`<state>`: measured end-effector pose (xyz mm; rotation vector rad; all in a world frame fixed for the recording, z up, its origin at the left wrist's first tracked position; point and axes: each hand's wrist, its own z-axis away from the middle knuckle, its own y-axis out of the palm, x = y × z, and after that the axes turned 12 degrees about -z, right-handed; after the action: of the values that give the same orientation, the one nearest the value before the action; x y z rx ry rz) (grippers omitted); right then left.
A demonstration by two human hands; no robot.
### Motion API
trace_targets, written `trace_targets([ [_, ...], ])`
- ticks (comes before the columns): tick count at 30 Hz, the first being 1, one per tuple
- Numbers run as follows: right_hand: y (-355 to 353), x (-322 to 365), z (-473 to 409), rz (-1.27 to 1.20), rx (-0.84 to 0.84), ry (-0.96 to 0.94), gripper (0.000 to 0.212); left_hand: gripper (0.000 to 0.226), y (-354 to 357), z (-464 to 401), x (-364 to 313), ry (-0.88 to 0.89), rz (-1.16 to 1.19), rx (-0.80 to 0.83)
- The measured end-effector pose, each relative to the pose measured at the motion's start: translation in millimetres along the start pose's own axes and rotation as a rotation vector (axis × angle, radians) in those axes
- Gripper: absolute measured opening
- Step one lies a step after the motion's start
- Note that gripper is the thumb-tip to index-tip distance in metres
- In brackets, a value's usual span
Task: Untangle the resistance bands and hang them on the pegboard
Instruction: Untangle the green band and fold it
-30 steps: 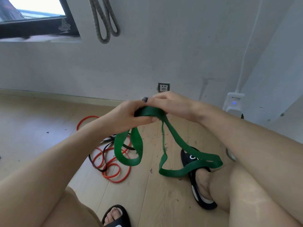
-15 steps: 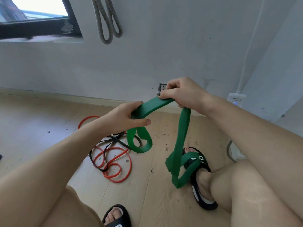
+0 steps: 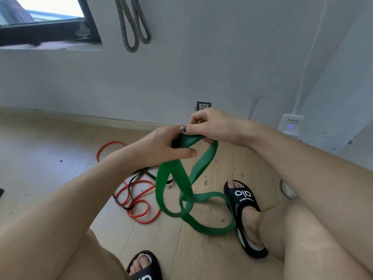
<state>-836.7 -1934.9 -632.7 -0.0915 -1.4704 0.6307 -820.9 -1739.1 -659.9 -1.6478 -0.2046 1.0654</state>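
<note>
1. Pale wooden floor [image 3: 50, 158] meets a grey-white wall [image 3: 201, 67], with a wall socket [image 3: 203, 106] low down and a dark-framed window [image 3: 46, 31] cut off at the top left corner.
2. Two loops of grey rope [image 3: 132, 23] hang on the wall; whatever holds them lies above the picture's edge.
3. No pegboard can be made out anywhere in this view.
4. Both forearms and both knees run out of the frame, and the near black slipper [image 3: 144, 266] is cut by the bottom edge.
5. The left hand [image 3: 161, 147] and right hand [image 3: 212, 126] sit close together above the floor, each closed on the same short stretch of the green band [image 3: 181, 182] — fingers curled round it, so the part inside the grips is hidden.
6. That band is wide, flat and deep green; from the hands it drops in several loops that cross one another, and the crossing near the middle is blurred, so which strand passes over which is unclear.
7. Its lowest loop lies just beside the far black slipper [image 3: 245, 217], at the floor — contact with the boards cannot be judged.
8. On the floor to the left, thin red bands [image 3: 139, 201] and a black band [image 3: 131, 179] lie in one tangle, partly behind the left forearm.
9. A white box [image 3: 290, 123] with a small blue light sits against the right wall, its cable [image 3: 308, 57] running up.
</note>
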Motion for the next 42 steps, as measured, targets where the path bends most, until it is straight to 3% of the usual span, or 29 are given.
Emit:
trace_targets([
  [3,-3,3,0,-0.036,-0.061,-0.030,0.024,0.028,1,1,10,0.007,0.017,-0.002],
  [7,-13,4,2,-0.138,-0.176,-0.027,0.021,0.031,9,0,23,-0.027,-0.150,0.058],
  [10,-24,0,4,-0.220,-0.210,-0.011,0.021,0.019,8,1,34,-0.084,-0.135,0.045],
  [16,-24,-13,8,0.082,-0.133,0.070,0.018,0.021,1,6,44,-0.082,-0.131,0.036],
  [22,-13,-5,8,0.080,0.044,0.085,0.047,0.018,-1,5,49,-0.108,-0.119,0.037],
  [29,-12,-6,8,0.166,0.041,0.024,0.025,0.041,0,7,60,-0.146,-0.004,0.236],
  [32,-16,-7,9,0.127,0.029,0.040,0.026,0.044,-3,15,67,-0.201,0.079,0.270],
  [39,-21,-11,10,-0.092,-0.066,0.073,0.023,0.026,-2,19,77,-0.329,0.232,0.191],
  [42,-20,-11,7,-0.187,-0.115,0.071,0.022,0.028,3,13,77,-0.361,0.218,0.139],
])
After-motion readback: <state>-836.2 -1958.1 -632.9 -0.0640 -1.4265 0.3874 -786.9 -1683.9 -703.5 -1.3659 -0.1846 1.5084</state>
